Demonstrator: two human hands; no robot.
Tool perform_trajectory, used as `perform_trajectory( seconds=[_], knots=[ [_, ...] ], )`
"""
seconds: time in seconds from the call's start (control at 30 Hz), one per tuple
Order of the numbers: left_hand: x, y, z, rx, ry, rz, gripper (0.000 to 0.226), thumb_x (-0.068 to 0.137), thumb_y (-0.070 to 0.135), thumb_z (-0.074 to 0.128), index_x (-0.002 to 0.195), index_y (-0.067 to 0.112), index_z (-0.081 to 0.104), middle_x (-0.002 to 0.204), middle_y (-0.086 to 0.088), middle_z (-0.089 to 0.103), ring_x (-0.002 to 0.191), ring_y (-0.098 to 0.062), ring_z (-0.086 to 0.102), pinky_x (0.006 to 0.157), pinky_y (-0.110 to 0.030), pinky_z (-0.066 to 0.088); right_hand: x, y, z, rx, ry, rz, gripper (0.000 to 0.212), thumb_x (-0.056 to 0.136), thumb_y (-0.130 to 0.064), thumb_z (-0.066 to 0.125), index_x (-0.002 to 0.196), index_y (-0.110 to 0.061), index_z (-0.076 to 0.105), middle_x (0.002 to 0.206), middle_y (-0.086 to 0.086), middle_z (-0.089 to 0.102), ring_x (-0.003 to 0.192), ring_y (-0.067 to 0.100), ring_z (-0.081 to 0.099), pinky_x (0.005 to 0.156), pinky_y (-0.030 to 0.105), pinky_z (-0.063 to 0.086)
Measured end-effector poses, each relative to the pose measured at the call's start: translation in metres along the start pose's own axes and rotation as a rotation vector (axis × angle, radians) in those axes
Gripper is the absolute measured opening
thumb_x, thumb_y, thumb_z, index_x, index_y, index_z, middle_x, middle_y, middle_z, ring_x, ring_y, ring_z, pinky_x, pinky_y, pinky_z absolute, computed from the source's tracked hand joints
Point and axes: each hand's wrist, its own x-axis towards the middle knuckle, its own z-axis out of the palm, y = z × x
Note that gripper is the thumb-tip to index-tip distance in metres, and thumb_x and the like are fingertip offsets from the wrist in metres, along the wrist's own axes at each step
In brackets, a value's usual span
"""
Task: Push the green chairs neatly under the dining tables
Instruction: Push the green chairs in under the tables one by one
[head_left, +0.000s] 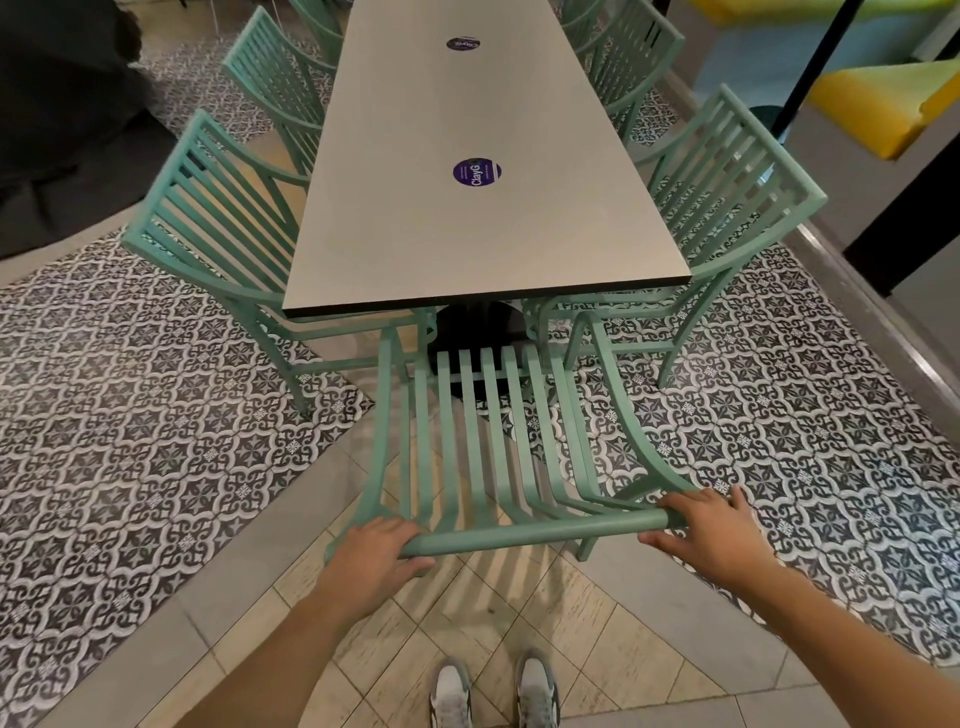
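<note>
A green slatted chair (498, 447) stands at the near end of a long grey dining table (467, 223), its seat front just under the table edge. My left hand (379, 545) grips the left end of the chair's top rail. My right hand (711, 525) grips the right end of the same rail, fingers over it and thumb under. Along the table's left side stand a green chair (208, 223) and another behind it (275, 78). On the right side stand a green chair (727, 192) and a further one (634, 47).
Round purple stickers (477, 172) lie on the tabletop. A black pedestal base (478, 327) sits under the table. Dark seating (62, 119) is at the far left, yellow benches (878, 104) and a black post (815, 67) at the far right. My shoes (493, 691) stand on beige tiles.
</note>
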Motion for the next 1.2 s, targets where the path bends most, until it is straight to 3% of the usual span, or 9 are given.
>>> perform_trajectory(
  seconds=[0.17, 0.37, 0.6, 0.73, 0.87, 0.93, 1.03, 1.2],
  knots=[
    [-0.013, -0.019, 0.007, 0.087, 0.101, -0.023, 0.071, 0.084, 0.081, 0.018, 0.106, 0.033, 0.065, 0.101, 0.019, 0.063, 0.098, -0.009, 0.057, 0.096, -0.031, 0.032, 0.001, 0.008, 0.009, 0.027, 0.061, -0.009, 0.115, 0.049, -0.097, -0.011, 0.120, -0.038, 0.058, 0.117, -0.018, 0.060, 0.118, 0.009, 0.051, 0.116, 0.050, 0.013],
    [-0.017, -0.020, 0.004, 0.105, 0.043, -0.037, 0.076, 0.085, 0.081, 0.004, 0.108, 0.036, 0.060, 0.105, 0.019, 0.063, 0.101, -0.008, 0.059, 0.097, -0.033, 0.029, 0.004, 0.010, 0.012, 0.013, 0.026, -0.004, 0.086, 0.064, -0.087, 0.014, 0.120, -0.037, 0.057, 0.119, -0.017, 0.060, 0.121, 0.009, 0.048, 0.117, 0.048, 0.014],
    [-0.015, -0.016, -0.005, 0.073, 0.014, -0.056, 0.089, 0.076, 0.088, -0.002, 0.110, 0.035, 0.061, 0.105, 0.018, 0.063, 0.101, -0.007, 0.058, 0.087, -0.030, 0.037, 0.003, 0.012, 0.013, 0.041, 0.069, -0.013, 0.103, 0.058, -0.096, -0.001, 0.117, -0.037, 0.059, 0.114, -0.018, 0.060, 0.117, 0.009, 0.051, 0.116, 0.047, 0.015],
    [0.001, -0.008, -0.019, 0.024, 0.002, -0.089, 0.097, 0.071, 0.090, -0.002, 0.115, 0.032, 0.062, 0.111, 0.016, 0.063, 0.106, -0.009, 0.056, 0.089, -0.030, 0.041, 0.003, 0.006, 0.003, 0.079, 0.025, -0.011, 0.081, 0.070, -0.087, 0.019, 0.121, -0.036, 0.056, 0.118, -0.015, 0.060, 0.114, 0.007, 0.051, 0.116, 0.043, 0.020],
    [0.029, 0.004, -0.042, 0.078, -0.015, -0.115, 0.064, 0.091, 0.068, 0.030, 0.135, 0.026, 0.052, 0.134, 0.008, 0.055, 0.124, -0.014, 0.048, 0.104, -0.036, 0.036, 0.013, 0.002, -0.002, 0.167, 0.092, 0.016, 0.095, 0.065, -0.093, 0.010, 0.129, -0.035, 0.051, 0.121, -0.006, 0.061, 0.106, 0.014, 0.057, 0.094, 0.037, 0.048],
    [0.041, 0.009, -0.053, 0.107, -0.014, -0.119, 0.054, 0.095, 0.057, 0.040, 0.138, 0.025, 0.048, 0.137, 0.004, 0.053, 0.125, -0.017, 0.047, 0.106, -0.039, 0.036, 0.017, -0.006, -0.001, 0.166, 0.087, 0.019, 0.093, 0.069, -0.090, 0.019, 0.136, -0.032, 0.046, 0.129, -0.005, 0.057, 0.112, 0.016, 0.056, 0.093, 0.036, 0.049],
    [0.053, 0.023, -0.065, 0.053, -0.022, -0.164, 0.051, 0.095, 0.051, 0.046, 0.138, 0.024, 0.048, 0.138, 0.003, 0.052, 0.125, -0.018, 0.047, 0.103, -0.037, 0.039, 0.020, -0.020, 0.000, 0.180, 0.076, 0.038, 0.071, 0.081, -0.075, 0.042, 0.138, -0.032, 0.045, 0.131, -0.004, 0.056, 0.117, 0.017, 0.052, 0.100, 0.040, 0.045],
    [0.070, 0.062, -0.075, -0.337, 0.047, -0.260, 0.044, 0.096, 0.040, 0.053, 0.135, 0.019, 0.053, 0.135, 0.002, 0.056, 0.121, -0.015, 0.053, 0.099, -0.034, 0.043, 0.016, -0.027, -0.006, 0.517, 0.277, 0.268, 0.055, 0.085, -0.058, 0.058, 0.127, -0.022, 0.055, 0.116, -0.001, 0.063, 0.100, 0.017, 0.060, 0.089, 0.042, 0.052]
  ],
)
